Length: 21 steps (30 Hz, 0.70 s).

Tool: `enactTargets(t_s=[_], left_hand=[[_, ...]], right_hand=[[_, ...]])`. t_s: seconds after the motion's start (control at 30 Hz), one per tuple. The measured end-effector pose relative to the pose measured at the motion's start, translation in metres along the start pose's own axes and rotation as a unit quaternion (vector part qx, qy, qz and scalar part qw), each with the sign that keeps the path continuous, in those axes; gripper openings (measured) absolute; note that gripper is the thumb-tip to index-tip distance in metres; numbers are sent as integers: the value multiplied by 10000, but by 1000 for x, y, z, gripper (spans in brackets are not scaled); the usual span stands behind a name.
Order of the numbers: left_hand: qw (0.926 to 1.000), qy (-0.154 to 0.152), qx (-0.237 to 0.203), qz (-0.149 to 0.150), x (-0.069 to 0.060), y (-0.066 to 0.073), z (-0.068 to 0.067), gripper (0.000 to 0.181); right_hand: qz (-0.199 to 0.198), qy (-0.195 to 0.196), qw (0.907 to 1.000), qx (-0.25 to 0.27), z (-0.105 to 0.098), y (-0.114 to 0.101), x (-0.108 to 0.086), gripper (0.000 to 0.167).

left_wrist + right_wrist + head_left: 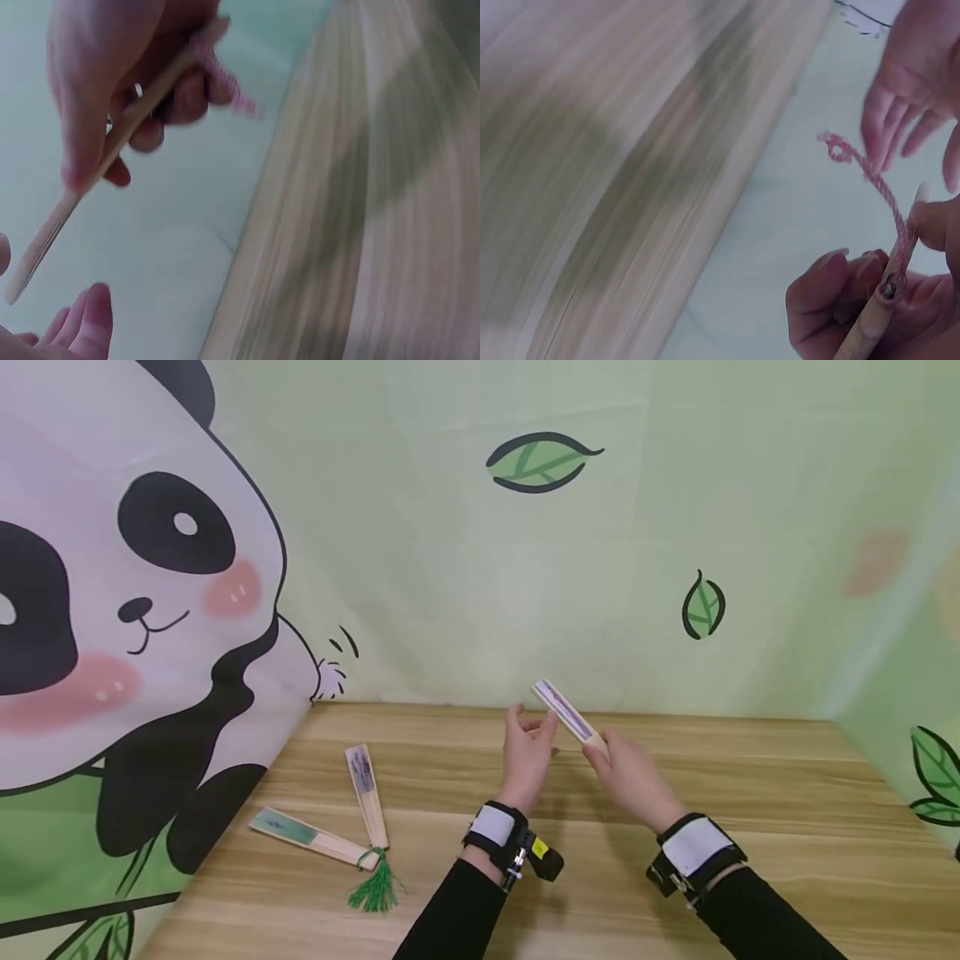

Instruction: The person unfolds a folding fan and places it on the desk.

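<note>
A folded fan (566,712) with a purple printed strip is gripped at its lower end by my right hand (636,777), raised above the table and tilted up to the left. In the right wrist view a pink twisted cord (885,191) hangs from the fan's riveted end. My left hand (527,758) is just left of the fan, its fingers relaxed and apart, holding nothing. The left wrist view shows its fingers (94,322) near the fan's far end (30,262), with a gap between.
Two more folded fans lie on the wooden table (750,793) at the left, one with a purple print (366,789) and one with a green print (300,833). A green tassel (377,885) lies by their ends. A printed backdrop (420,568) stands behind the table.
</note>
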<state>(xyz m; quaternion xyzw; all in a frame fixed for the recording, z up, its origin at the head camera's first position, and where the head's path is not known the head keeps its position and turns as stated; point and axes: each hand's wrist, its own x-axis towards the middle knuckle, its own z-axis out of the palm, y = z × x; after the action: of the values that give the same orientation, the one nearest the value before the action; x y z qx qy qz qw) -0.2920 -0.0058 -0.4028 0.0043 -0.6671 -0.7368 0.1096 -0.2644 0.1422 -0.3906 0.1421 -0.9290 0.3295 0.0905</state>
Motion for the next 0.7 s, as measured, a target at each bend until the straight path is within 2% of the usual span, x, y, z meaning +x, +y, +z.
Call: enactTargets(t_s=[0.1,0.23,0.4,0.5,0.6,0.7], left_hand=[[9987,-171,-460,-143,2,1,-1,51],[9964,-390,-729,-182,2,1,-2,36],[9962,-421,-747,-145,-3,0,-4,28],[9975,-376,-590,-50,-2,1,-8,24],[9980,-464,-436,-7,0,1,-13,22],[9972,-647,-360,-123,-2,-4,-19,23]], right_hand=[[196,111,9996,154,7,-11,7,24],[408,125,9983,393,17,-22,13,25],[560,237,9963,603,25,-27,14,24],[487,227,9956,763,25,-30,14,26],[460,104,9936,1024,26,-31,15,27],[460,-41,9907,1281,25,-30,14,23]])
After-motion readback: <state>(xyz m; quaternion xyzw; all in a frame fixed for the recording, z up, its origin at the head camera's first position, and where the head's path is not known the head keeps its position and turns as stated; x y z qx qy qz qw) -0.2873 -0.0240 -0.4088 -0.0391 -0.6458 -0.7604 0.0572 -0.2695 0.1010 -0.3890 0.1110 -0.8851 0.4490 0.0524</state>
